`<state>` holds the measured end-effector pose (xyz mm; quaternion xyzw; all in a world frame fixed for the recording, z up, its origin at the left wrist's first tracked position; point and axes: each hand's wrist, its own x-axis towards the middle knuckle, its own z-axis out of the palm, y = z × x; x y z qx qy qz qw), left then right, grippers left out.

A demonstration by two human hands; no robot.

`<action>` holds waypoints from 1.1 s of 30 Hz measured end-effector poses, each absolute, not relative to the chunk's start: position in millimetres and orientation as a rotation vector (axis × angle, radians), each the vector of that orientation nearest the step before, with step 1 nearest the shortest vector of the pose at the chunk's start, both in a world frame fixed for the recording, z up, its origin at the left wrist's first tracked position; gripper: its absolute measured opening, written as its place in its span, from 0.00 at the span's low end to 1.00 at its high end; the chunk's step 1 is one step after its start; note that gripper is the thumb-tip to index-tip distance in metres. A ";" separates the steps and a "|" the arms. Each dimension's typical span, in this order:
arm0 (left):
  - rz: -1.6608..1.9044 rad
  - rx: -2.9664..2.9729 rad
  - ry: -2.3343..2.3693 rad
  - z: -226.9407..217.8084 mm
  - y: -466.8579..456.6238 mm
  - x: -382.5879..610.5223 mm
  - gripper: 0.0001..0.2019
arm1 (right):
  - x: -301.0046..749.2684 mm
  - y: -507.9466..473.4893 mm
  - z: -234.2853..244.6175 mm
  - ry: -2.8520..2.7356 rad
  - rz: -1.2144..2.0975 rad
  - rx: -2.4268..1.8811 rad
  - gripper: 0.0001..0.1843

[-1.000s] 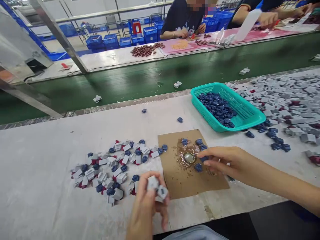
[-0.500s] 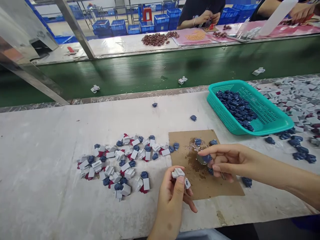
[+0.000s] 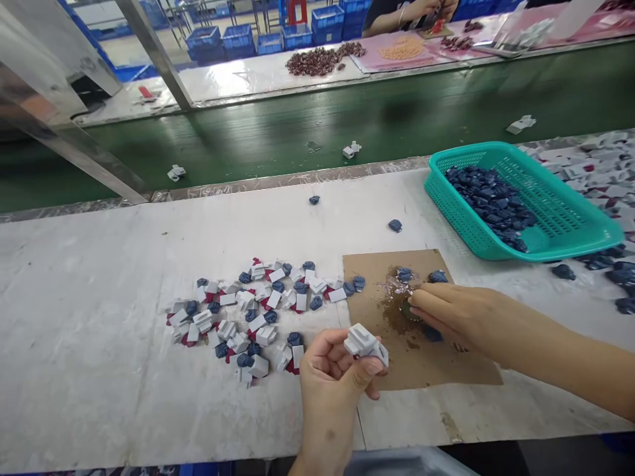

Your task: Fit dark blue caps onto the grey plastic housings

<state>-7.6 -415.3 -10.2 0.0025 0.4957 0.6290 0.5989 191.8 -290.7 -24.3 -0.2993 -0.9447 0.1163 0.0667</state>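
Observation:
My left hand (image 3: 332, 390) pinches a light-grey stepped plastic piece (image 3: 361, 340) between thumb and fingers, held up beside the near left part of a brown cardboard sheet (image 3: 397, 370). Over the sheet, my right hand (image 3: 456, 314) is closed with its fingertips down at a dark wet patch (image 3: 393, 317). Whatever those fingertips hold is hidden behind them. Dark blue molded pieces lie around this hand: one (image 3: 404, 274) beyond it, another (image 3: 437, 276) near the knuckles and one (image 3: 432, 332) under the fingers.
Left of the cardboard spreads a pile of grey, dark red and blue pieces (image 3: 248, 317). A teal basket (image 3: 570, 254) with blue pieces stands at the right, beside many grey parts (image 3: 608, 165). A green conveyor belt (image 3: 248, 145) runs behind, with a co-worker's hands (image 3: 436, 10) beyond it.
My right hand has come down onto the wet patch, and the blue piece that showed in its fingers is now out of sight. The grey piece in my left hand is turned and raised slightly.

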 end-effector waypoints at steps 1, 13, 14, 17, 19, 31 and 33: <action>1.453 -0.004 1.142 -8.4 -415.1 -6.9 0.20 | 190.3 -290.4 -25.5 -2.841 0.385 -0.874 0.19; 1.383 0.058 1.078 5.2 -415.8 -3.0 0.18 | 156.3 -323.4 43.2 -2.137 1.532 -1.117 0.19; 1.377 0.059 1.071 6.9 -416.2 -2.9 0.17 | 154.5 -324.8 44.1 -2.137 1.543 -1.121 0.17; 1.380 0.047 1.063 10.3 -417.9 -2.0 0.17 | 150.2 -325.8 44.3 -2.154 1.522 -1.117 0.16; 1.402 0.043 1.073 10.8 -419.2 -0.3 0.16 | 147.9 -326.2 43.9 -2.164 1.529 -1.093 0.17; 1.693 -0.040 0.985 0.0 -441.2 -15.9 0.15 | 101.4 -346.0 23.9 -1.953 1.864 -0.816 0.17; 1.726 -0.050 1.037 -2.1 -443.6 -24.6 0.17 | 83.9 -347.7 23.9 -1.989 1.836 -0.800 0.19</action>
